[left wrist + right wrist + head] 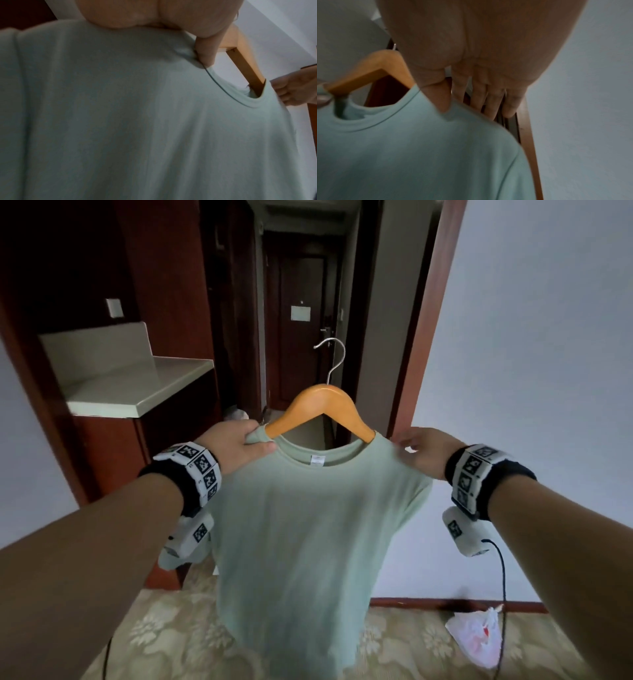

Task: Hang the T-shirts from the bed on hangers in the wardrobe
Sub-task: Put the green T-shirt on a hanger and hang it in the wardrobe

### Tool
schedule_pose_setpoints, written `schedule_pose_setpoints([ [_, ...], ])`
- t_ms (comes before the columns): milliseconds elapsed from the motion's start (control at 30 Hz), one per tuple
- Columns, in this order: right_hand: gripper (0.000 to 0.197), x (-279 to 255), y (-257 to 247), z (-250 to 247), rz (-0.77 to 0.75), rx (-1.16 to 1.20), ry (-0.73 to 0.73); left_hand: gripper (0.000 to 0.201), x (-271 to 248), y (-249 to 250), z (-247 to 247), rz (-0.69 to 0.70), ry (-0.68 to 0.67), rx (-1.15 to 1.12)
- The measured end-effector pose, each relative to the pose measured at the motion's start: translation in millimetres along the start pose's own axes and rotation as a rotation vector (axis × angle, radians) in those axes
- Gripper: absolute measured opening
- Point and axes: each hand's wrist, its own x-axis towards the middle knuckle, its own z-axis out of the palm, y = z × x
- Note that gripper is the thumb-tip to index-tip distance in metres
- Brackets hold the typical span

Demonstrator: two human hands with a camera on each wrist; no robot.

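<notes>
A pale green T-shirt point(308, 525) hangs on a wooden hanger point(322, 402) with a metal hook point(334, 354), held up in the air in front of me. My left hand point(239, 443) grips the shirt's left shoulder by the collar, over the hanger arm; the left wrist view shows its thumb point(205, 54) pressing the fabric point(137, 121) beside the hanger point(243, 60). My right hand point(418, 450) is at the other shoulder. In the right wrist view its fingers point(488, 105) lie straight behind the shoulder and the thumb tip touches the shirt point(419, 148).
A beige counter point(137, 385) on a dark wooden cabinet stands at the left. Ahead runs a dark corridor to a door point(301, 337). A wooden door frame point(424, 337) and white wall are at the right. A plastic bag point(476, 638) lies on the patterned carpet.
</notes>
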Motion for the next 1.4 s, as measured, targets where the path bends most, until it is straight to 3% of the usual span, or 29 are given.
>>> schedule_pose_setpoints([
  [100, 0.045, 31, -10, 25, -0.021, -0.032, -0.084, 0.061, 20, -18, 8, -0.038, -0.028, -0.078],
  [233, 0.036, 88, -11, 61, -0.008, 0.039, 0.022, 0.036, 58, -47, 25, -0.109, -0.026, -0.118],
  [400, 0.037, 180, -3, 80, -0.059, 0.102, 0.048, 0.042, 122, -95, 28, -0.184, -0.02, -0.064],
  [567, 0.037, 282, 0, 79, -0.062, 0.154, 0.012, 0.047, 194, -131, 24, -0.332, 0.155, -0.08],
  [733, 0.036, 373, -14, 85, -0.122, 0.174, 0.038, 0.046, 256, -157, 23, -0.427, 0.222, -0.041],
  [867, 0.036, 435, -34, 105, -0.16, 0.128, 0.06, 0.039, 295, -199, 22, -0.434, 0.188, 0.078],
  [1000, 0.036, 495, -58, 122, -0.211, 0.011, 0.132, 0.048, 343, -245, 17, -0.407, 0.102, -0.041],
  [1100, 0.035, 535, -75, 126, -0.232, -0.06, 0.164, 0.012, 392, -276, 11, -0.372, 0.044, -0.119],
  [1133, 0.035, 551, -81, 126, -0.225, -0.075, 0.173, 0.009, 411, -289, 8, -0.36, 0.056, -0.155],
  [1267, 0.033, 611, -111, 121, -0.157, -0.053, 0.19, 0.021, 476, -336, -12, -0.263, 0.042, -0.253],
  [1400, 0.032, 660, -127, 130, -0.131, 0.008, 0.247, 0.034, 539, -373, -15, -0.245, 0.027, -0.181],
])
